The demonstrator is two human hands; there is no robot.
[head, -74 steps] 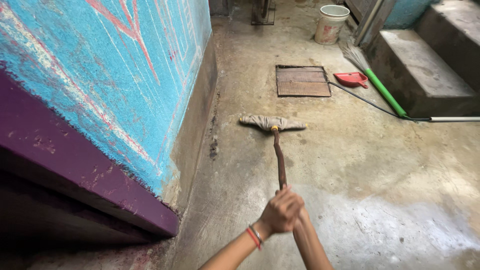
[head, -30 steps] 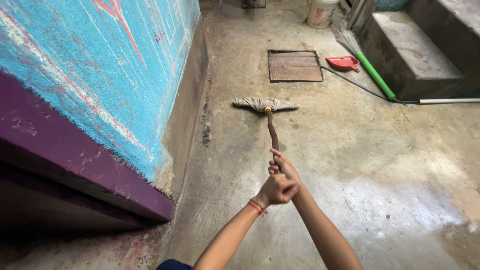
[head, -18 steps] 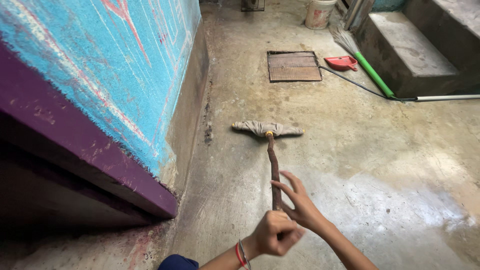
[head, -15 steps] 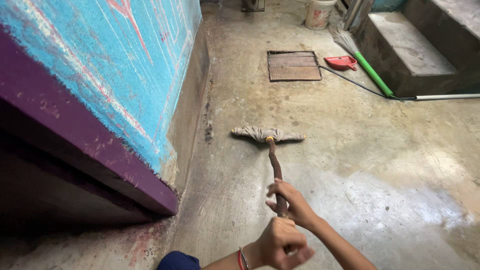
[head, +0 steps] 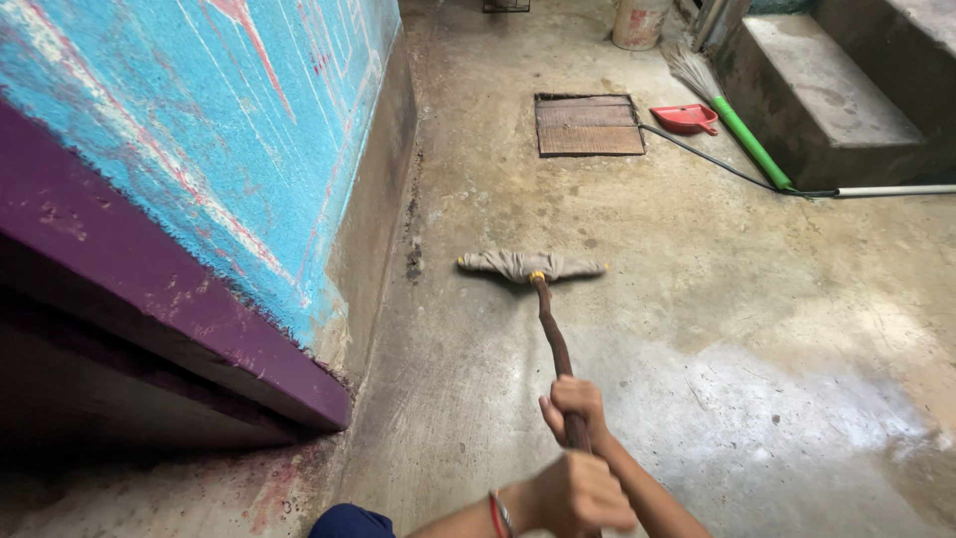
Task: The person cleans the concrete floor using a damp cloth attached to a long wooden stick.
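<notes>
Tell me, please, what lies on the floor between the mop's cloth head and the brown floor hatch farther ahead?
In the head view, only bare, stained concrete floor lies between the mop head and the hatch.

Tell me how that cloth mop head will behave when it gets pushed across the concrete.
The cloth looks soft and wrapped on, so it will likely drag flat, not roll. The floor looks partly wet, so it may slide easily there. Both hands, right and left, grip the stiff-looking handle.
</notes>
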